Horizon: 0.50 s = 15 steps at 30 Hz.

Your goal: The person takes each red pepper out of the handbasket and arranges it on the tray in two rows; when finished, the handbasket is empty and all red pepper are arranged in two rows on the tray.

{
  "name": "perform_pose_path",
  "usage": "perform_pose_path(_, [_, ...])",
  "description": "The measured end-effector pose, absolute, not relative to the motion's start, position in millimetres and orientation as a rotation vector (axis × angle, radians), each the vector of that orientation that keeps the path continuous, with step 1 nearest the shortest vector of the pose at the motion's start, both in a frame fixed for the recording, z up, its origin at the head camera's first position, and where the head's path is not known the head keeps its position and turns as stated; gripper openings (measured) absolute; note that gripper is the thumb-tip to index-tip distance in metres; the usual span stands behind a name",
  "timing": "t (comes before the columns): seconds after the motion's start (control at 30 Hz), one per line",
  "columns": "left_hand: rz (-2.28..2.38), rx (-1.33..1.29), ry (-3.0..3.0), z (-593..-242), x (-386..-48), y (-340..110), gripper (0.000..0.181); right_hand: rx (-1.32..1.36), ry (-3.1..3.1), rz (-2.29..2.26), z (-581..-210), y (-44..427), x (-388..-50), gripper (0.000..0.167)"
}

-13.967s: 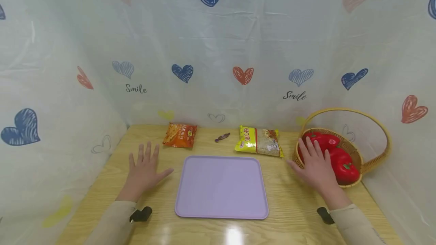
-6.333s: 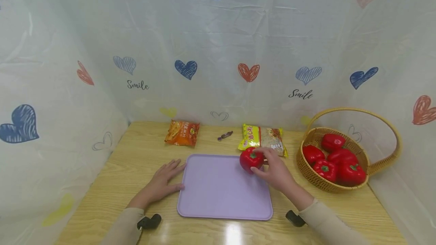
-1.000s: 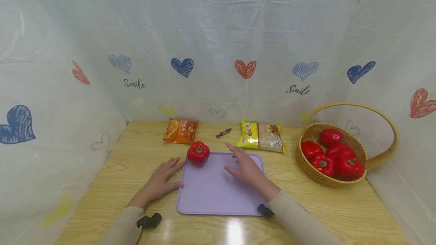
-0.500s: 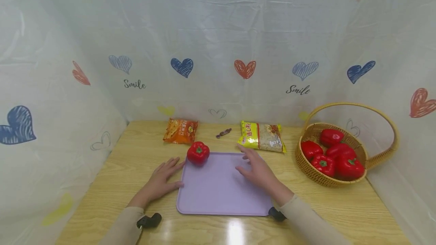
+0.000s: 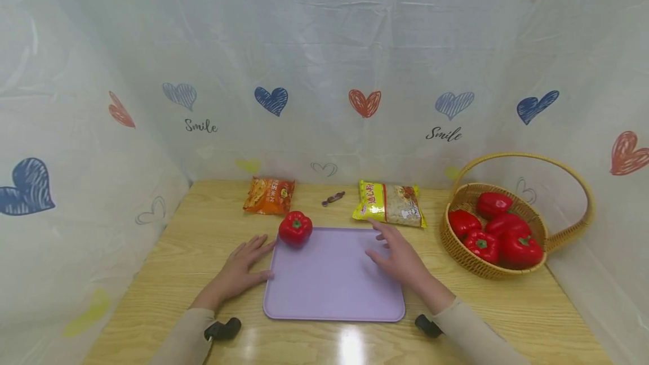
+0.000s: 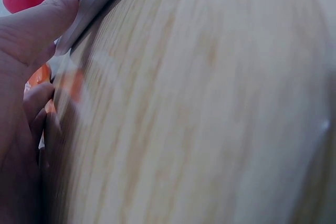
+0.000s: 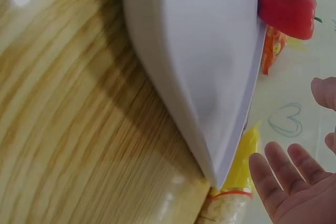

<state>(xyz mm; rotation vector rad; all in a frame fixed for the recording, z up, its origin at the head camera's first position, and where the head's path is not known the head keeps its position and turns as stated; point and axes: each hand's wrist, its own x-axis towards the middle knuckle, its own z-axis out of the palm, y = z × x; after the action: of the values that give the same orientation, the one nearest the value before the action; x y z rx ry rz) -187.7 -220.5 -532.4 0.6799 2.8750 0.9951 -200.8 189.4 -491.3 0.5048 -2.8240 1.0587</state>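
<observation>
A red bell pepper (image 5: 296,228) stands on the far left corner of the lilac tray (image 5: 334,286), its green stem up. My left hand (image 5: 238,272) lies at the tray's left edge with fingers spread. In the left wrist view its thumb (image 6: 50,17) touches the tray rim. Over the right part of the tray hovers my right hand (image 5: 400,258), fingers loosely bent and holding nothing. The right wrist view also shows that hand (image 7: 302,187) free of any object, with the pepper (image 7: 289,13) beyond the tray surface.
At the right stands a wicker basket (image 5: 469,261) with a tall handle, holding several red bell peppers (image 5: 507,225). Along the back lie an orange snack packet (image 5: 269,196), a small wrapped candy (image 5: 333,199) and a yellow food packet (image 5: 390,203). A heart-printed curtain (image 5: 324,61) encloses the table.
One bell pepper, in my right hand over the tray's right side earlier, now stands at its far left corner. In the last second my empty right hand moved right; my left stayed still.
</observation>
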Motion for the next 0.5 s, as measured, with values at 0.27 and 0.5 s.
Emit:
perform_pose_path(0.27, [1.003,0.688,2.875,-534,-189,-221,0.075,0.45,-2.817,1.031,-488,207,-196,0.072])
perform_pose_path(0.5, [0.992,0.686,2.881,-533,-189,-221,0.074,0.426,-2.812,1.001,-486,224,-193,0.073])
